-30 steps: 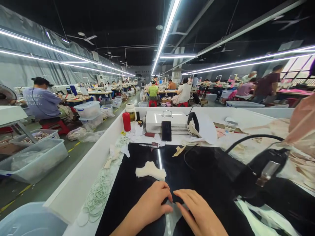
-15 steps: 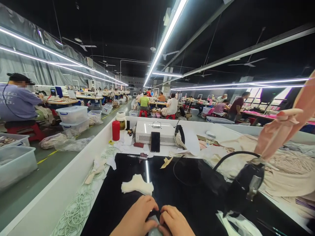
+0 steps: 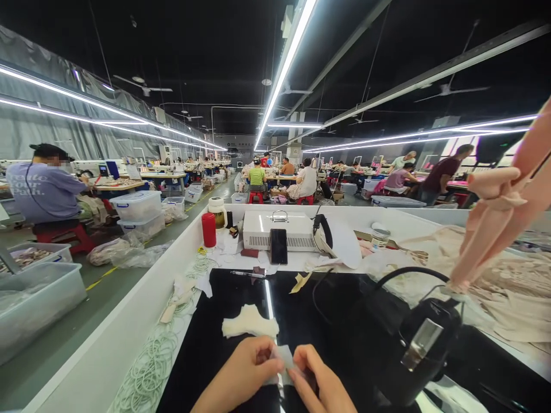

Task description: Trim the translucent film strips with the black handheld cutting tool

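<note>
Big sewing hall, other people sitting at benches well apart from this one, none reaching in. White-walled bench (image 3: 129,321) is running forward from the camera, with a black mat (image 3: 336,310) covering its middle and filling most of the near view. Beige fabric pile (image 3: 495,287) is spreading over the right side. Black hand tool (image 3: 424,344) is lying on the mat's right part, its cable looping up behind it. White machine box (image 3: 275,229) is sitting at the mat's far end, phone (image 3: 279,246) leaning on its front, red bottle (image 3: 209,229) standing to its left. White cord coils (image 3: 150,367) are trailing along the left wall. Cream cut piece (image 3: 249,327) is lying on the mat just beyond the hands. Left hand (image 3: 241,376) and right hand (image 3: 321,384) are meeting at bottom centre, low over the mat. Each is pinching thumb to fingers on one pale fabric scrap (image 3: 284,358) held between them, other fingers curling in. Can't tell if the scrap is touching the mat. Reading this as a fine-handling stage, working the scrap at its edges. Any next move is calling for small fingertip motion with both pinches firm, not arm travel. Room: mat is lying bare left of the hands. Right is tighter, with the tool sitting near the right hand. Bench walls are standing well apart from both hands.
</note>
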{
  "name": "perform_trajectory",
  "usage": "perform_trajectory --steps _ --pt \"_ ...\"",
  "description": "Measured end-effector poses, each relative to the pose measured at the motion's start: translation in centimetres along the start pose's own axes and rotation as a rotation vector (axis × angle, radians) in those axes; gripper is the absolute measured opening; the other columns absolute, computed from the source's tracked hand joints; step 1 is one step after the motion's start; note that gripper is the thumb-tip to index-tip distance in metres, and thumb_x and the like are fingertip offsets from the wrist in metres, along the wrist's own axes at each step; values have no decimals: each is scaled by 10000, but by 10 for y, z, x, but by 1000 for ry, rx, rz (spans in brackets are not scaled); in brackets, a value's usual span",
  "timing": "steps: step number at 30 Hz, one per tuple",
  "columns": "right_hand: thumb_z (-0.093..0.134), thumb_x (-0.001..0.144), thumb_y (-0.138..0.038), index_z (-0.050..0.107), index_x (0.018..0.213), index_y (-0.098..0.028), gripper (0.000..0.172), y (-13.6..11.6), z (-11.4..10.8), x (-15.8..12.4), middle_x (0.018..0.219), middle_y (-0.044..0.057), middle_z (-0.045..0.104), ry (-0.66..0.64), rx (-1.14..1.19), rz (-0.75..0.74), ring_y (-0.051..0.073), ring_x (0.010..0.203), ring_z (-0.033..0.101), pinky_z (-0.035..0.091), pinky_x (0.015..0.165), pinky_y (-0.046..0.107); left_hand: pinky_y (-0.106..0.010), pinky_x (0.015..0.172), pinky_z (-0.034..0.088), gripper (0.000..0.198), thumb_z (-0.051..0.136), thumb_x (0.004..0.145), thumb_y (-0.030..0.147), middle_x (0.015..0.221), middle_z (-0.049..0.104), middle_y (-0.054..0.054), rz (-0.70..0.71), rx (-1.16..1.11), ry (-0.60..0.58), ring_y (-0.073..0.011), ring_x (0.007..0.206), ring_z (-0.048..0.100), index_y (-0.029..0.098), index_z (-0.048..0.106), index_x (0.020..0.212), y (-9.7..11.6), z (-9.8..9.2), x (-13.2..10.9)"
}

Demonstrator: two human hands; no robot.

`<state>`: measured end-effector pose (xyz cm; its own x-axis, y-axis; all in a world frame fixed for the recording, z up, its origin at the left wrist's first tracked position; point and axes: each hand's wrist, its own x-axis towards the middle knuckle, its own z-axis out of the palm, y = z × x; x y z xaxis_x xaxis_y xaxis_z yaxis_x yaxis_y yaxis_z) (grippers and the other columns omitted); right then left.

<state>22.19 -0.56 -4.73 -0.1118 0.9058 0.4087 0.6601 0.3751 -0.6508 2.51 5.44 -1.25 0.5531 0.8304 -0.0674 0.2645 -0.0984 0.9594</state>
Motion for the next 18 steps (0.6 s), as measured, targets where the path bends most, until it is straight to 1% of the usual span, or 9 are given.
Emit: perform_trajectory --steps 3,6,8,11,13,16,18 --pt "583 978 -339 605 861 -240 155 -8 -3 8 745 -33 637 53 175 35 149 650 651 536 616 210 -248 637 438 171 602 807 346 695 582 36 -17 -65 5 -130 636 560 179 566 794 2 -5 -1" --pt "597 968 -363 679 840 -244 193 -10 -4 17 739 -13 689 37 205 39 177 665 687 550 619 237 -260 654 486 200 620 810 372 731 592 30 -20 -78 44 -132 650 577 176 591 837 -1 -13 -1" --pt "592 967 -384 711 838 -250 221 -10 -1 25 766 6 722 28 200 38 200 698 708 557 641 264 -261 648 499 214 618 819 369 753 580 34 -14 -47 96 -133 652 580 176 615 913 -3 -20 0" --pt "571 978 -377 731 871 -255 228 -11 5 42 815 20 737 37 169 36 206 722 707 549 664 282 -259 653 489 252 585 869 348 771 574 43 14 62 220 -138 663 582 192 619 1065 -2 -33 3" --pt "561 992 -345 736 902 -260 214 -14 11 55 827 16 728 42 129 35 198 729 692 537 683 283 -266 695 478 235 557 912 326 801 594 36 40 167 315 -150 714 593 209 607 1110 0 -41 5" --pt "555 1011 -325 734 938 -269 202 -17 20 73 867 18 723 44 53 16 213 822 688 518 745 301 -288 758 457 148 539 953 287 876 627 19 64 348 427 -166 781 606 222 579 1080 3 -50 10" --pt "558 1015 -320 730 932 -264 199 -18 26 81 883 25 727 39 -2 -5 228 860 681 502 773 322 -298 768 443 75 539 965 253 904 636 13 68 473 463 -173 790 609 223 559 1031 2 -53 13"
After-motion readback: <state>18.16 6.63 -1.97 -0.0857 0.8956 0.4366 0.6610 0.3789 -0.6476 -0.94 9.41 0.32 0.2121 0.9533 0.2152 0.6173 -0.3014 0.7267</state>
